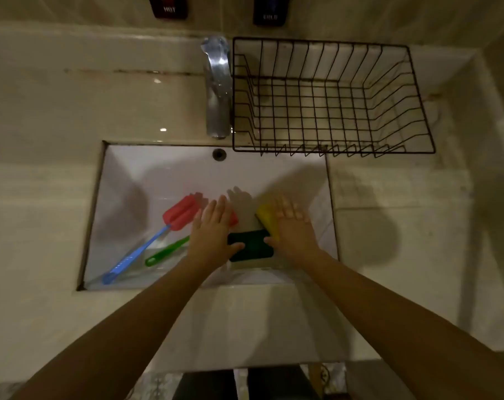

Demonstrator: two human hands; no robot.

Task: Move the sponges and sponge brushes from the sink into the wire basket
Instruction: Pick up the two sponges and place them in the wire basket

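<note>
Both bare forearms reach forward — left hand (213, 229) and right hand (292, 226) flat, palms down, fingers spread.

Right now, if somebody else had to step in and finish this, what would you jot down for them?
Left hand: open, flat, over the sink, holding nothing.
Right hand: open, flat, partly over the yellow sponge, not gripping.
In the sink: green sponge between the hands, yellow sponge, red sponge brush with blue handle, green-handled brush whose head is hidden under the left hand.
Wire basket: on the counter behind the sink, nothing in it.
Done: nothing. Left: move all four.
</note>
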